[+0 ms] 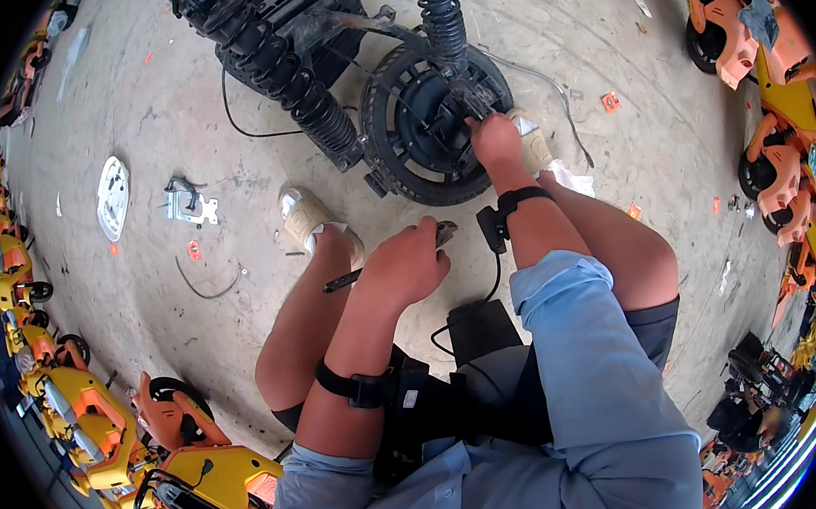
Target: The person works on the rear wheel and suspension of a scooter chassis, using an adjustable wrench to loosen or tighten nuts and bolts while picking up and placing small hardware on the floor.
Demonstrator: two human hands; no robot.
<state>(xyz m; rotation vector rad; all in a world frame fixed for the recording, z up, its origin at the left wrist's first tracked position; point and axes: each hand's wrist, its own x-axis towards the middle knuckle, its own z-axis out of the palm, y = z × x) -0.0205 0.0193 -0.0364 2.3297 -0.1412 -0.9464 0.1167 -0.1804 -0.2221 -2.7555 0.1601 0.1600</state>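
A black wheel (379, 125) with a treaded tyre and a large hub lies in front of me. It sits between two black coil-spring shock absorbers (443, 21). My right hand (497, 143) is at the wheel's right side, by the lower end of the right shock. Its fingers are pinched at the axle area, and what they hold is hidden. Nearer to me, between my knees, my left hand (406, 262) is closed round a wrench (342, 281). The dark handle sticks out to the left of the fist, and the metal head shows at its right.
A thin black cable (570, 105) trails right of the wheel. On the floor at left lie a white oval part (112, 198), a metal bracket (191, 203) and a curved wire (207, 292). Rows of orange and yellow scooters (84, 421) line both sides. Orange scraps dot the concrete.
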